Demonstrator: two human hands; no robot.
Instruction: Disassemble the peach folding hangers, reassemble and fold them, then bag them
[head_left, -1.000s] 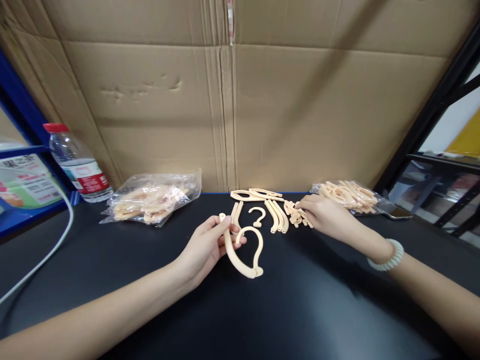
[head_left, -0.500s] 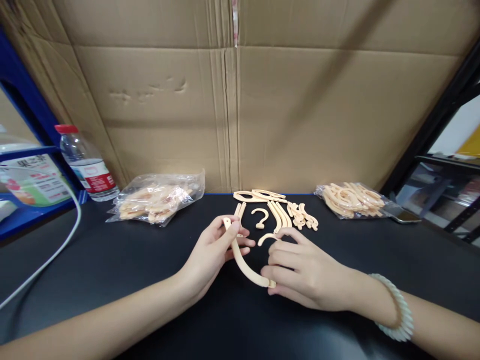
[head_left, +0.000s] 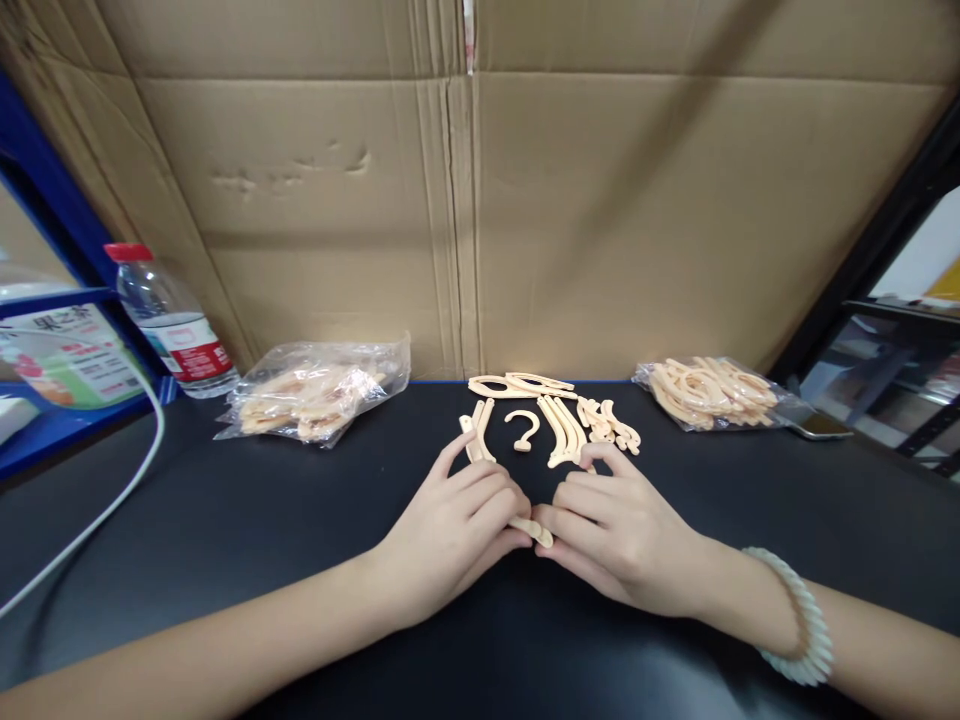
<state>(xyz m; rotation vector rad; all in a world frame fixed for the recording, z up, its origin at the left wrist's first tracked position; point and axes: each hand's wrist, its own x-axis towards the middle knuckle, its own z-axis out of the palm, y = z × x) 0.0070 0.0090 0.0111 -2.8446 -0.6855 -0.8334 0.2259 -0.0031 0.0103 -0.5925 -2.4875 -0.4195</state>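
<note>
My left hand (head_left: 457, 530) is closed round a curved pale wooden piece (head_left: 534, 530), whose rounded end shows between both hands. My right hand (head_left: 619, 525) pinches at that same end, its fingers bent. Much of the piece is hidden by my left fingers. Just beyond the hands lie a hook-shaped piece (head_left: 534, 432), curved strips on the left (head_left: 486, 432), more curved strips on the right (head_left: 570, 432) and a cluster of small wavy pieces (head_left: 615, 428). Two slotted pieces (head_left: 491, 388) rest near the table's back edge.
Clear plastic bags of wooden parts lie at the back left (head_left: 307, 395) and back right (head_left: 709, 392). A water bottle (head_left: 184, 345) stands at the left by a blue shelf (head_left: 56, 300). A white cable (head_left: 120, 490) crosses the black table (head_left: 247, 520). Cardboard (head_left: 675, 220) rises behind.
My left hand has moved down and right along the curved piece, closing nearer its end beside my right hand. The curved piece has turned and is now mostly hidden.
</note>
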